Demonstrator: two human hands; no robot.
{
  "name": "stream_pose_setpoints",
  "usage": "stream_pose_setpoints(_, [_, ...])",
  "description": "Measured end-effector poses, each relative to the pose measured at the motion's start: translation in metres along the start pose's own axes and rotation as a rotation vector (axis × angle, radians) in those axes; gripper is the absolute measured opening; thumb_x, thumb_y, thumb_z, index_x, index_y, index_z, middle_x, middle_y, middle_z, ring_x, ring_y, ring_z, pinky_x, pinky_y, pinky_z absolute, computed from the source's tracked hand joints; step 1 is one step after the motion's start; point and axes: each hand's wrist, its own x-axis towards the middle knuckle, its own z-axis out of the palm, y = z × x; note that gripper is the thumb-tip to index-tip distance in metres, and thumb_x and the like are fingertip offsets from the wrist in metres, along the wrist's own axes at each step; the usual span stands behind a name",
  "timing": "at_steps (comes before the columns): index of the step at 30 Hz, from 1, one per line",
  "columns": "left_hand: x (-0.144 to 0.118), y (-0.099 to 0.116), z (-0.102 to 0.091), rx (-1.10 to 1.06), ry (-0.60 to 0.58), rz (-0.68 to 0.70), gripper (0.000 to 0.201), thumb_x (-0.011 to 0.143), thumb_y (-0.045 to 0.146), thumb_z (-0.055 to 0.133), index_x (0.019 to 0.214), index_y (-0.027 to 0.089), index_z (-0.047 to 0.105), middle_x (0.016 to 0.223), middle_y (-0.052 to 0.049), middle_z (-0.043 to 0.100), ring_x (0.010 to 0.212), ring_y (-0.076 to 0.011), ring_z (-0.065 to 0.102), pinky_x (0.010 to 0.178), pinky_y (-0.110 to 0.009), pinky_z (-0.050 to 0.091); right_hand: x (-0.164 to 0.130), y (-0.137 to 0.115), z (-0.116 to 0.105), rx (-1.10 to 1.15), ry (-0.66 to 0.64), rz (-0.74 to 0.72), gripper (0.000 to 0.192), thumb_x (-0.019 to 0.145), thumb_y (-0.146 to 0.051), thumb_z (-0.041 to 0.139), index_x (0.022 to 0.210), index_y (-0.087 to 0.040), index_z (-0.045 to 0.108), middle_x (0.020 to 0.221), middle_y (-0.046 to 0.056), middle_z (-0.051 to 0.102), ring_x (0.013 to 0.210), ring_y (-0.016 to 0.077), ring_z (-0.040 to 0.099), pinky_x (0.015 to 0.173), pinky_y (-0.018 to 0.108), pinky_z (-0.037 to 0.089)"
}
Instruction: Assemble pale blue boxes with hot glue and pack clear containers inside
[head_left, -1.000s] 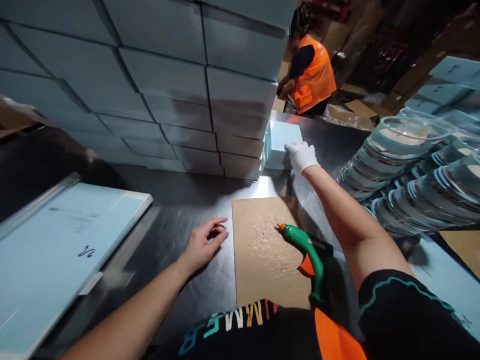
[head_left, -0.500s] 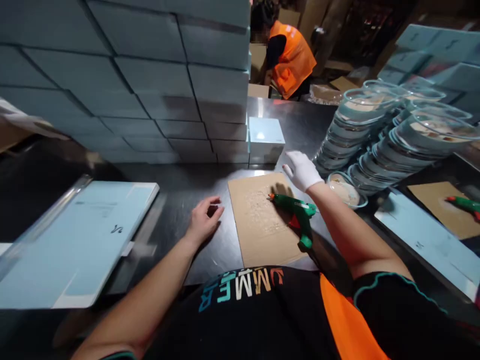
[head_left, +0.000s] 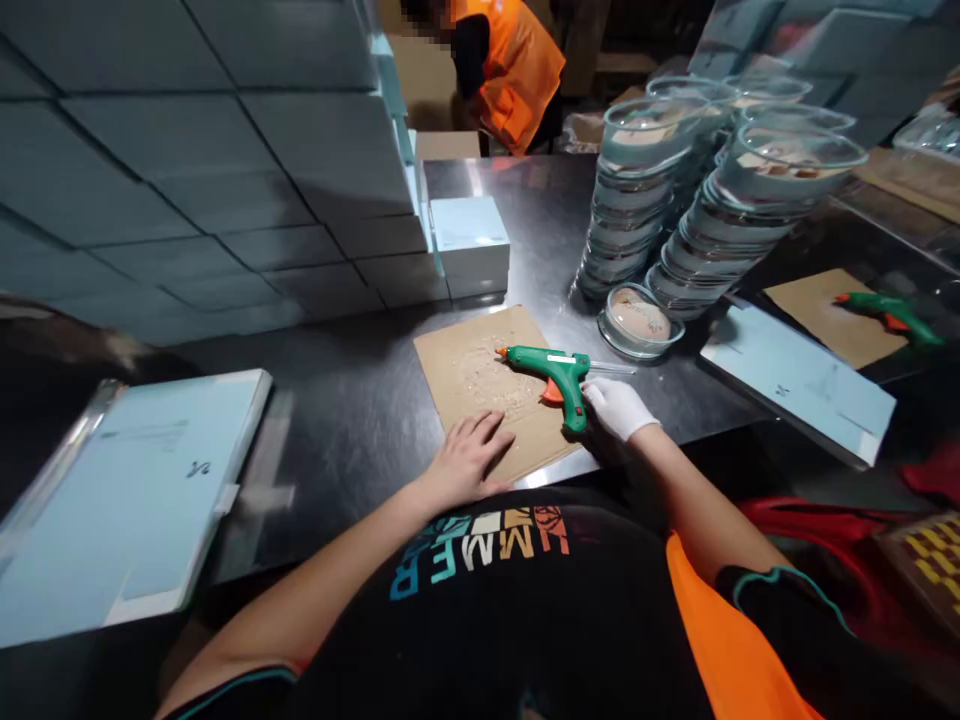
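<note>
A dark, scuffed metal bench [head_left: 352, 410] fills most of your view, in a dim workroom. To your left and ahead rises a tall wall of stacked pale blue boxes [head_left: 187, 150], with one small blue box [head_left: 470, 240] standing just beside its near corner. On your right lean stacks of clear round lids [head_left: 675, 190], and a single round dish [head_left: 637, 322] sits in front of them. A flat blue folder [head_left: 127, 490] lies at your far left, and another blue sheet [head_left: 802, 380] lies at the right edge. Beyond that, a second green glue gun [head_left: 889, 312] rests on brown card. At the far end of the bench a person in an orange vest [head_left: 514, 65] bends over cartons.

In front of you lies a brown cardboard sheet [head_left: 469, 365], crusted with dried glue. The green glue gun [head_left: 551, 368] lies on it, nozzle to your left. Your left hand [head_left: 469, 460], bare, rests flat on the sheet's near edge, fingers spread. Your right hand [head_left: 616, 407], in a white glove, touches the gun's handle; whether its grip has closed I cannot tell.
</note>
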Motion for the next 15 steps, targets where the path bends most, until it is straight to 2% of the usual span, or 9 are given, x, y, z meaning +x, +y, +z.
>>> stream_pose_setpoints(2, [-0.001,-0.009,-0.001,-0.005,-0.033,0.014,0.081,0.086,0.061,0.084,0.153,0.022,0.062,0.176,-0.024,0.041,0.164,-0.0486,0.035,0.131,-0.071,0.032,0.010,0.009,-0.003,-0.050,0.058,0.077,0.043,0.109,-0.026,0.041,0.126,-0.016,0.079,0.128,0.018,0.078,0.116,0.0306,0.073,0.095,0.036,0.055])
stream_pose_setpoints(4, [-0.001,-0.020,-0.003,-0.028,-0.039,0.039,0.081,0.089,0.063,0.081,0.156,0.022,0.061,0.178,-0.022,0.037,0.167,-0.0465,0.030,0.134,-0.070,0.027,0.021,0.020,-0.008,-0.105,0.095,0.136,0.042,0.107,-0.027,0.045,0.133,-0.015,0.076,0.134,0.021,0.074,0.118,0.0341,0.072,0.096,0.040,0.055])
stream_pose_setpoints(7, [0.002,-0.028,-0.003,-0.062,-0.027,0.052,0.080,0.090,0.064,0.079,0.156,0.023,0.061,0.179,-0.021,0.037,0.169,-0.0456,0.028,0.135,-0.071,0.024,0.036,0.033,-0.012,-0.149,0.071,0.123,0.035,0.104,-0.028,0.052,0.119,-0.019,0.082,0.125,0.020,0.075,0.112,0.0332,0.072,0.092,0.038,0.054])
stream_pose_setpoints(11, [0.006,-0.019,-0.008,-0.068,-0.062,0.073,0.082,0.086,0.064,0.083,0.154,0.024,0.062,0.177,-0.023,0.040,0.167,-0.0450,0.033,0.135,-0.070,0.028,0.041,0.029,-0.016,-0.159,0.063,0.041,0.035,0.100,-0.028,0.050,0.109,-0.022,0.083,0.120,0.022,0.074,0.112,0.0349,0.073,0.090,0.042,0.054])
stream_pose_setpoints(13, [0.006,-0.018,-0.020,-0.043,-0.028,0.062,0.083,0.085,0.061,0.086,0.154,0.023,0.061,0.177,-0.023,0.039,0.167,-0.0423,0.034,0.135,-0.065,0.031,0.038,0.025,-0.020,-0.151,0.083,0.015,0.039,0.098,-0.030,0.046,0.115,-0.023,0.081,0.117,0.026,0.074,0.109,0.0385,0.075,0.087,0.048,0.055])
stream_pose_setpoints(15, [-0.001,-0.031,-0.045,0.010,0.101,-0.027,0.081,0.087,0.057,0.086,0.155,0.021,0.060,0.178,-0.023,0.038,0.167,-0.0398,0.035,0.136,-0.061,0.031,0.038,0.028,-0.023,-0.128,0.129,-0.005,0.053,0.095,-0.038,0.044,0.135,-0.021,0.074,0.128,0.034,0.070,0.115,0.0432,0.074,0.089,0.055,0.054])
